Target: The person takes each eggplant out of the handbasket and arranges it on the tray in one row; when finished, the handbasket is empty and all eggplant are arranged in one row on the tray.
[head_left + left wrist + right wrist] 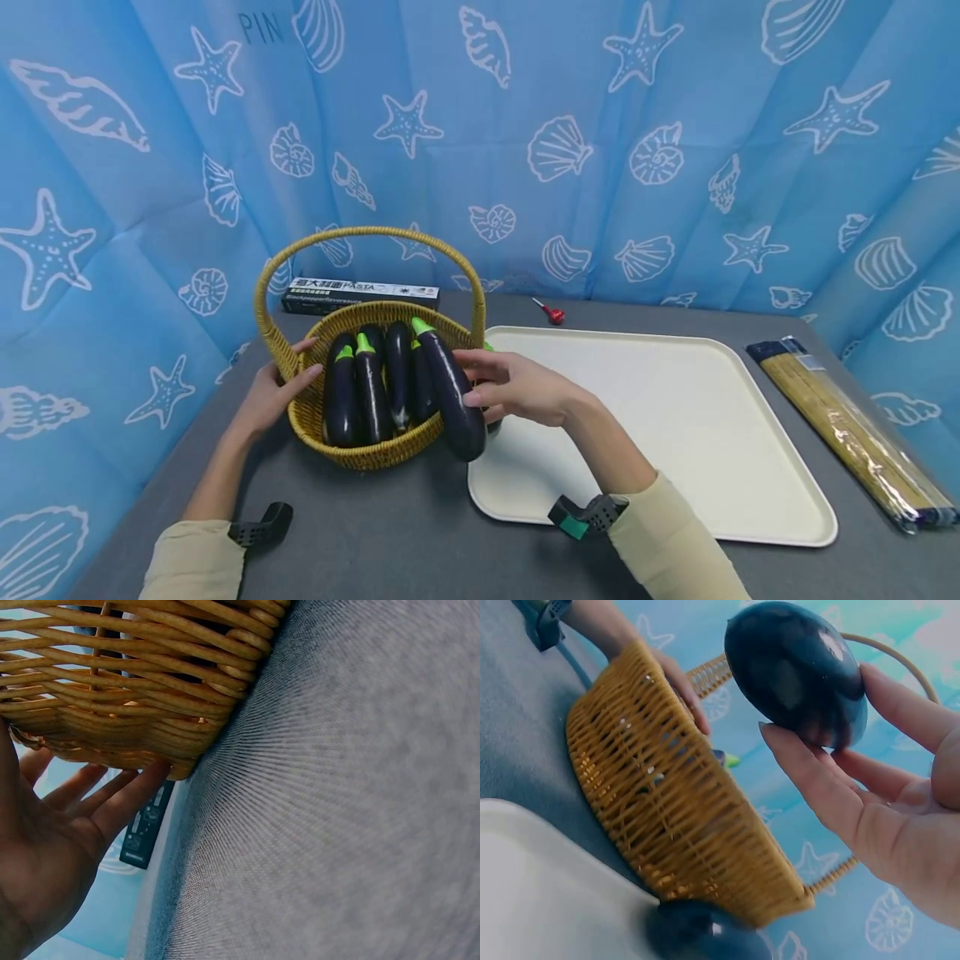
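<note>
In the head view my right hand holds an eggplant over the right rim of a wicker basket, thumb on one side and fingers on the other. Its green stem end points up and away; the right wrist view shows the rounded dark end. Several more eggplants lie side by side in the basket. My left hand grips the basket's left side, thumb over the rim and fingers against the outer weave. Another eggplant lies by the tray's edge, mostly hidden behind my right hand in the head view.
A cream tray lies right of the basket. Behind the basket is a black-and-white pasta box. A red lollipop rests beyond the tray, and a packet of dry noodles lies at the far right. The basket's tall handle arches overhead.
</note>
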Motion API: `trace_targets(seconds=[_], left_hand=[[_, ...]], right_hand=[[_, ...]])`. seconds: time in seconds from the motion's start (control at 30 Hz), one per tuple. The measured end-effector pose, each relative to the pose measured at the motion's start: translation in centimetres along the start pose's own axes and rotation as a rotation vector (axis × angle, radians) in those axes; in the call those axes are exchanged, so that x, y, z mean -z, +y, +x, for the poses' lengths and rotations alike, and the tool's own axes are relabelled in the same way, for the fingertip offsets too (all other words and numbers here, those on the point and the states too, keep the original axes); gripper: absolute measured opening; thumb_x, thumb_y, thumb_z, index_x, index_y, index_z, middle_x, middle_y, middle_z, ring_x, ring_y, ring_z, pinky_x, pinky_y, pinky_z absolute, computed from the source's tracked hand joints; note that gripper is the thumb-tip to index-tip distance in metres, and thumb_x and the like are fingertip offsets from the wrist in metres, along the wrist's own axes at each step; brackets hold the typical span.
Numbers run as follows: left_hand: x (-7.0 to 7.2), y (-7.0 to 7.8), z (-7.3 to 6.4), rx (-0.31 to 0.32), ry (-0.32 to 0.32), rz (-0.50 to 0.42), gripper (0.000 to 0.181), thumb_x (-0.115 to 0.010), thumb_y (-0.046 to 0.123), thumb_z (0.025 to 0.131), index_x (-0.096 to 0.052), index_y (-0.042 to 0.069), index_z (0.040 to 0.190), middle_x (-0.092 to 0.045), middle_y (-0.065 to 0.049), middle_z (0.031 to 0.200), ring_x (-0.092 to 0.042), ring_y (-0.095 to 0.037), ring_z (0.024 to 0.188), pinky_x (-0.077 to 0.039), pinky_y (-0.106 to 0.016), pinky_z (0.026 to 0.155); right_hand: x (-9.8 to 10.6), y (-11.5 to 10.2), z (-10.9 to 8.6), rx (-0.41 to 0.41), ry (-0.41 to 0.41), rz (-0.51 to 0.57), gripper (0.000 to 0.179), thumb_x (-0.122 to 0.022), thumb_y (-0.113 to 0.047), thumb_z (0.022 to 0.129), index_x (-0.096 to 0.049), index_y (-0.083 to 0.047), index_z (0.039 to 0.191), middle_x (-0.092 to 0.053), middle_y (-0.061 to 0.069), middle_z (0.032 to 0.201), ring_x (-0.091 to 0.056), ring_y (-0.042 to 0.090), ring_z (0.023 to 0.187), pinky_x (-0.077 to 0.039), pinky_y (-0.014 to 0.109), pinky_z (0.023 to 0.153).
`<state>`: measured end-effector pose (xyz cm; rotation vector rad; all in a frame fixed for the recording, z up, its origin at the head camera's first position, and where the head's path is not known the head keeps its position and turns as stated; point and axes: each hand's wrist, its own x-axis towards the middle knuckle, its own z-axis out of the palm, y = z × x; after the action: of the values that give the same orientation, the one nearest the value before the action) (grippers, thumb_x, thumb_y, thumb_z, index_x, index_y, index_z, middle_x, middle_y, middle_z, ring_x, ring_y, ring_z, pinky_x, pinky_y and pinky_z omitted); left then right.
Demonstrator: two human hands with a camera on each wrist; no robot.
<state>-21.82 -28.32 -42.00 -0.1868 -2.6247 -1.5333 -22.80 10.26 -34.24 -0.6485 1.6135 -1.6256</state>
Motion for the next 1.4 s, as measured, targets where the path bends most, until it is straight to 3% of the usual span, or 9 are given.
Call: trace_targets(seconds=[0.1, 0.27, 0.5, 0.63, 0.7, 0.9, 1.03, 1.17, 1.4], left_hand=[[-0.1, 0.1, -0.1, -0.005, 0.003, 0.002, 0.058, -0.054, 0.026, 0.099, -0.031, 0.009, 0.150, -0.044, -0.030, 0.135, -0.049, -0.036, 0.114, -0.044, -0.024, 0.079], [-0.2, 0.2, -0.1, -0.012, 0.006, 0.016, 0.058, -0.053, 0.029, 0.099, -0.032, 0.009, 0.150, -0.044, -0.029, 0.135, -0.049, -0.035, 0.112, -0.045, -0.028, 0.080], [-0.1, 0.0, 0.0, -0.010, 0.016, 0.021, 0.060, -0.053, 0.031, 0.098, -0.032, 0.007, 0.149, -0.042, -0.030, 0.135, -0.048, -0.038, 0.113, -0.044, -0.024, 0.079], [-0.1, 0.0, 0.1, -0.007, 0.010, 0.017, 0.060, -0.054, 0.032, 0.098, -0.032, 0.007, 0.149, -0.042, -0.030, 0.136, -0.047, -0.039, 0.115, -0.043, -0.021, 0.079], [0.0, 0.0, 0.1, -0.006, 0.008, 0.018, 0.060, -0.054, 0.032, 0.098, -0.032, 0.007, 0.149, -0.042, -0.030, 0.136, -0.047, -0.040, 0.115, -0.044, -0.026, 0.081], [-0.1, 0.1, 0.1, -0.004, 0.005, 0.022, 0.061, -0.052, 0.032, 0.099, -0.031, 0.007, 0.149, -0.042, -0.030, 0.135, -0.047, -0.040, 0.115, -0.043, -0.045, 0.087], [0.0, 0.2, -0.1, -0.004, 0.000, 0.029, 0.059, -0.052, 0.030, 0.099, -0.030, 0.008, 0.150, -0.044, -0.030, 0.134, -0.049, -0.038, 0.112, -0.045, -0.035, 0.083], [0.0, 0.3, -0.2, -0.012, -0.008, 0.024, 0.058, -0.051, 0.027, 0.100, -0.030, 0.008, 0.150, -0.044, -0.031, 0.134, -0.050, -0.037, 0.112, -0.046, -0.029, 0.081], [-0.1, 0.1, 0.0, -0.022, 0.004, 0.035, 0.058, -0.052, 0.030, 0.099, -0.032, 0.008, 0.149, -0.047, -0.029, 0.132, -0.054, -0.021, 0.103, -0.045, -0.019, 0.076]], right_hand=[[0.6, 0.5, -1.3, 0.026, -0.001, 0.007, 0.085, -0.075, -0.028, 0.084, -0.026, -0.006, 0.150, -0.043, 0.019, 0.133, -0.051, 0.030, 0.114, -0.048, 0.047, 0.088], [1.9, 1.1, -3.0, 0.077, -0.009, 0.043, 0.084, -0.074, -0.024, 0.086, -0.024, -0.003, 0.150, -0.042, 0.019, 0.137, -0.054, 0.030, 0.113, -0.048, 0.048, 0.088], [3.3, 0.7, -4.7, 0.187, -0.044, 0.078, 0.081, -0.071, -0.018, 0.087, -0.023, -0.002, 0.150, -0.045, 0.017, 0.137, -0.054, 0.029, 0.114, -0.049, 0.047, 0.087], [4.3, 0.6, -5.9, 0.241, 0.022, 0.081, 0.073, -0.067, -0.013, 0.089, -0.027, -0.002, 0.149, -0.048, 0.012, 0.135, -0.056, 0.027, 0.113, -0.050, 0.044, 0.086], [4.8, 0.7, -6.3, 0.242, 0.082, 0.086, 0.071, -0.065, -0.010, 0.090, -0.027, -0.002, 0.149, -0.047, 0.013, 0.135, -0.055, 0.026, 0.114, -0.049, 0.042, 0.087], [5.8, 1.3, -6.2, 0.160, 0.270, 0.123, 0.075, -0.063, -0.012, 0.091, -0.019, -0.002, 0.151, -0.034, 0.022, 0.143, -0.053, 0.025, 0.114, -0.049, 0.042, 0.087], [6.6, 2.5, -5.4, 0.069, 0.363, 0.153, 0.071, -0.062, -0.007, 0.092, -0.022, -0.003, 0.151, -0.040, 0.022, 0.139, -0.055, 0.024, 0.111, -0.048, 0.046, 0.089], [7.2, 3.7, -4.5, 0.012, 0.396, 0.143, 0.067, -0.059, -0.005, 0.093, -0.024, -0.004, 0.150, -0.046, 0.020, 0.134, -0.055, 0.023, 0.111, -0.043, 0.053, 0.093], [7.4, 5.4, -3.6, -0.073, 0.445, 0.096, 0.065, -0.060, -0.010, 0.094, -0.026, 0.000, 0.148, -0.039, 0.025, 0.142, -0.049, 0.028, 0.118, -0.042, 0.053, 0.093]])
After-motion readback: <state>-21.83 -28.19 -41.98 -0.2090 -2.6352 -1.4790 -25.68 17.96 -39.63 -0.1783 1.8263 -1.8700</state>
